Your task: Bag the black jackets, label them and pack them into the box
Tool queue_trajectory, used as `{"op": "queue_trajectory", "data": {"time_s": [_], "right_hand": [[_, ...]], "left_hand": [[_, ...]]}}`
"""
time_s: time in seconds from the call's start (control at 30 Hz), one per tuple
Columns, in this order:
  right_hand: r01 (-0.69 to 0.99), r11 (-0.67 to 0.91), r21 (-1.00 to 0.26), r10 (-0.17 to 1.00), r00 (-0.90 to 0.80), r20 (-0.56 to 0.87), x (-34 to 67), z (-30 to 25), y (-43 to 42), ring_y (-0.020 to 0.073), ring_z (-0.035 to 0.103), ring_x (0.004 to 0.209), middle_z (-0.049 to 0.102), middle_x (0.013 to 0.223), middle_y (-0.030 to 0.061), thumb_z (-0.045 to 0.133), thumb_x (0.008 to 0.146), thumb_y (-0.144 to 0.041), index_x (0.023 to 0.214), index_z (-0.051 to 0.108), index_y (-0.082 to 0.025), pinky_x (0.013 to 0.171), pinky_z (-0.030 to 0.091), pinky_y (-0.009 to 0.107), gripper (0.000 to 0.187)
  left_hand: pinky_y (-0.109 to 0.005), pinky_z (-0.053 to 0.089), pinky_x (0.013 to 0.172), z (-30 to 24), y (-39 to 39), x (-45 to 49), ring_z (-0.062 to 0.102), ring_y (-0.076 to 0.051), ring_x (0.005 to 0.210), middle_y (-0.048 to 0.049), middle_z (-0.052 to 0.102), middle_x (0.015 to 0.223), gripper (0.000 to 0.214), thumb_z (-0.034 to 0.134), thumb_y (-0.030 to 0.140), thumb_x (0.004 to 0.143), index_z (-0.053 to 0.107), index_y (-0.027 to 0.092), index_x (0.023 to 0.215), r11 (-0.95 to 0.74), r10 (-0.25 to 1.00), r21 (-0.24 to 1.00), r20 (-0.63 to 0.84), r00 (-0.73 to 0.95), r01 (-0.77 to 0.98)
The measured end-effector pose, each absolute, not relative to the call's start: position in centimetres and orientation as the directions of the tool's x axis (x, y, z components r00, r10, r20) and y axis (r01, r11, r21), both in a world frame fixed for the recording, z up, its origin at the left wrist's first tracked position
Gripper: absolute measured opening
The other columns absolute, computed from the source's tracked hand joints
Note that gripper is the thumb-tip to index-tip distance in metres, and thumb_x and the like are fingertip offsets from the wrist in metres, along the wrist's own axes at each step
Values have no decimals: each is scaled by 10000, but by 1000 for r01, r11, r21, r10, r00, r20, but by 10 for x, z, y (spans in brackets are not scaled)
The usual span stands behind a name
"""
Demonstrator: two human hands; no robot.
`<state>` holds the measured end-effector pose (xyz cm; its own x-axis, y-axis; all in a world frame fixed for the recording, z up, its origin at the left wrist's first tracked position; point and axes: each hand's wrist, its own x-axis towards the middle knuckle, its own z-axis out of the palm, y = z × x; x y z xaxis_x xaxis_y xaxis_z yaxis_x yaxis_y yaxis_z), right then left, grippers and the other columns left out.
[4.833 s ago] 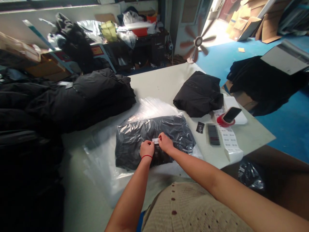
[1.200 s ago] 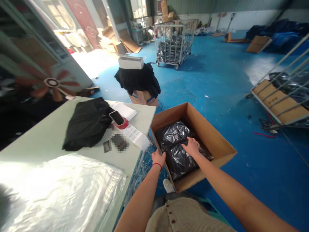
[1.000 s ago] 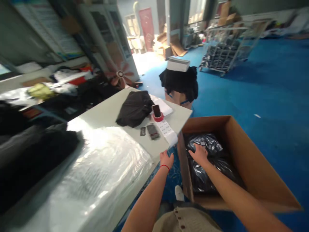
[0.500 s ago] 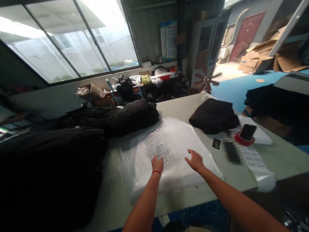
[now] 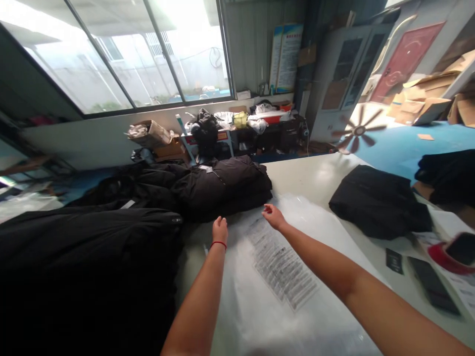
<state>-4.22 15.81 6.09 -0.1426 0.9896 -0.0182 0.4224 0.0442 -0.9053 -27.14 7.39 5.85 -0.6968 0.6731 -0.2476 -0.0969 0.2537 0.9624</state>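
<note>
My left hand (image 5: 219, 230), with a red string on its wrist, reaches forward with fingers stretched out and holds nothing. It is just in front of a folded black garment pile (image 5: 230, 185). My right hand (image 5: 273, 216) is over the far part of a stack of clear plastic bags (image 5: 334, 291), near the same pile, its fingers apart and slightly bent. Printed text (image 5: 284, 264) shows on the top bag between my forearms. Whether either hand touches the garments I cannot tell.
A large black garment heap (image 5: 85, 277) fills the left of the table (image 5: 308, 173). On the right lie another folded black garment (image 5: 378, 200), a small black tag (image 5: 394, 261), a dark phone (image 5: 434, 284) and a red tape roll (image 5: 451, 257). A fan (image 5: 359, 130) stands behind the table.
Both hands have moved forward from above the plastic bags toward the folded black garments. The camera view has shifted, so the bags and the right-hand items appear closer.
</note>
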Motion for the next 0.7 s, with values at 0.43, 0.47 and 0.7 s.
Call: {"op": "queue_trajectory", "data": {"time_s": [0.43, 0.47, 0.7], "right_hand": [[-70, -443, -894, 894, 36, -446, -150, 52, 351, 124, 627, 701, 630, 846, 41, 631, 853, -343, 1013, 584, -180, 570, 549, 221, 233], [-76, -459, -885, 885, 43, -463, -152, 49, 360, 133, 625, 710, 620, 849, 47, 625, 858, -378, 1028, 583, -179, 565, 555, 230, 265], [-95, -497, -862, 854, 123, -506, -167, 37, 398, 165, 597, 711, 587, 824, 48, 649, 825, -458, 1070, 584, -183, 540, 580, 284, 373]], "left_hand": [[-327, 532, 801, 38, 189, -347, 598, -175, 942, -61, 551, 1016, 352, 473, 533, 871, 534, 263, 1087, 2, 455, 644, -682, -573, -765], [-323, 534, 781, 35, 191, -352, 590, -166, 900, -41, 541, 960, 329, 476, 543, 867, 539, 265, 1030, -38, 432, 628, -692, -579, -778], [-248, 502, 680, 26, 184, -380, 549, -120, 724, 9, 527, 765, 256, 565, 481, 827, 524, 230, 803, -173, 474, 565, -670, -571, -807]]}}
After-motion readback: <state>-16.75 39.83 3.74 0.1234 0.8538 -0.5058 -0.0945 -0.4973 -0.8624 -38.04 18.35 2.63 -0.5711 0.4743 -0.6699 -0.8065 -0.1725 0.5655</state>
